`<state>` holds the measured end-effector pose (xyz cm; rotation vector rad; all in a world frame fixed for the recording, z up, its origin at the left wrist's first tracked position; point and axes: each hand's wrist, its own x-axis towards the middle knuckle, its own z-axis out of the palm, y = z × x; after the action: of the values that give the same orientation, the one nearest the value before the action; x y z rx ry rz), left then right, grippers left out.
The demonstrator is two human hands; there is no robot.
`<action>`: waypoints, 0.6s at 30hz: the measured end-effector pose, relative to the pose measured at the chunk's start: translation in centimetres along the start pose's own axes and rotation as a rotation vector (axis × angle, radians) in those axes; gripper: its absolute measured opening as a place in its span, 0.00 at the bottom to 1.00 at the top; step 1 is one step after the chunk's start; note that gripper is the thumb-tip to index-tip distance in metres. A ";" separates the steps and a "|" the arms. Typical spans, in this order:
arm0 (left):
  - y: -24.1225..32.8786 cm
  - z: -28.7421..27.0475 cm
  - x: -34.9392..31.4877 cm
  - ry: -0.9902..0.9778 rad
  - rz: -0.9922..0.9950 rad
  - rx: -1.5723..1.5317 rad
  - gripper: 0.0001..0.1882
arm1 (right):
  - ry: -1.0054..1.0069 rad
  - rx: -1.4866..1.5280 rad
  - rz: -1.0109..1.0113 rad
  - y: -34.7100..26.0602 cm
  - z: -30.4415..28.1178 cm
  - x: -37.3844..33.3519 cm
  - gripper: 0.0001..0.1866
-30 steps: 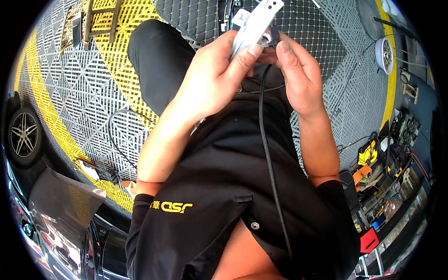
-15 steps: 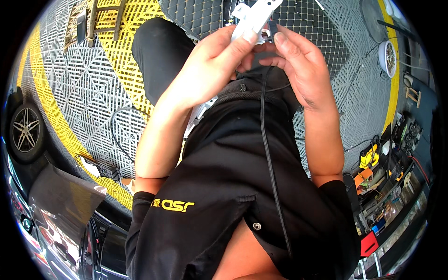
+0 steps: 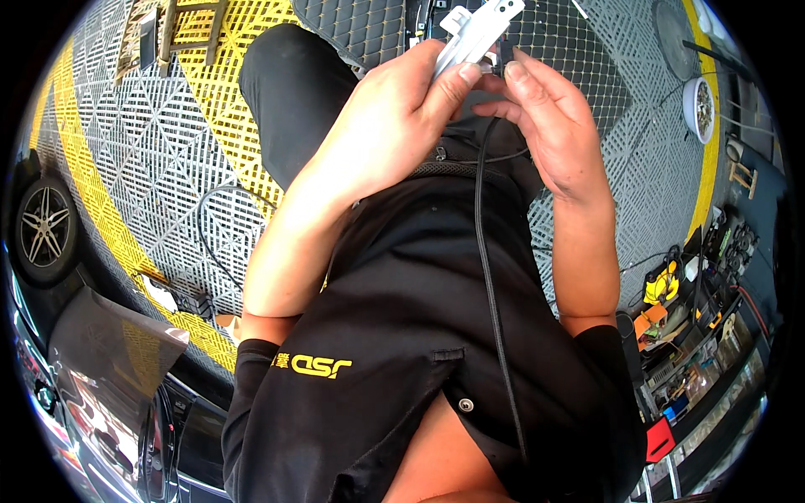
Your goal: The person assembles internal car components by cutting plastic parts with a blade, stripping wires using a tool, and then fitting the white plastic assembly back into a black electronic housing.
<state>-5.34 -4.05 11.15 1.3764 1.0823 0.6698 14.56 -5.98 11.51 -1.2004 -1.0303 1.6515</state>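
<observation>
White bracket (image 3: 476, 40) in your left hand (image 3: 390, 117): your thumb presses its near end, with the fingers curled behind it, and its far end points forward over the dark quilted mat (image 3: 356, 33). Your right hand (image 3: 558, 121) pinches a small black part (image 3: 505, 55) between thumb and forefinger, just beside the bracket; you hold the lower fingers loosely bent. Whether the two pieces are joined, I cannot tell. Yellow lettering (image 3: 315, 365) marks the left chest of your black shirt (image 3: 419, 277).
</observation>
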 end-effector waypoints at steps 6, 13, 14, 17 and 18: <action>-0.3 -0.3 -0.1 -0.039 0.002 -0.049 0.14 | -0.020 0.033 0.028 0.0 -0.3 0.0 0.24; -0.1 -1.1 -0.3 -0.241 -0.082 -0.256 0.17 | -0.219 0.319 0.153 0.6 -3.1 0.2 0.23; -0.1 -1.0 -0.4 -0.252 -0.091 -0.299 0.18 | -0.249 0.360 0.163 0.9 -3.3 0.3 0.23; -0.3 -1.1 -0.6 -0.301 -0.107 -0.389 0.19 | -0.256 0.412 0.161 1.4 -3.1 0.0 0.22; -0.4 -1.3 -0.6 -0.319 -0.104 -0.393 0.20 | -0.253 0.414 0.161 1.6 -3.1 -0.1 0.22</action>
<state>-6.81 -4.08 11.06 1.0364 0.7167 0.5305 17.32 -6.16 9.38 -0.8313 -0.6999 2.0607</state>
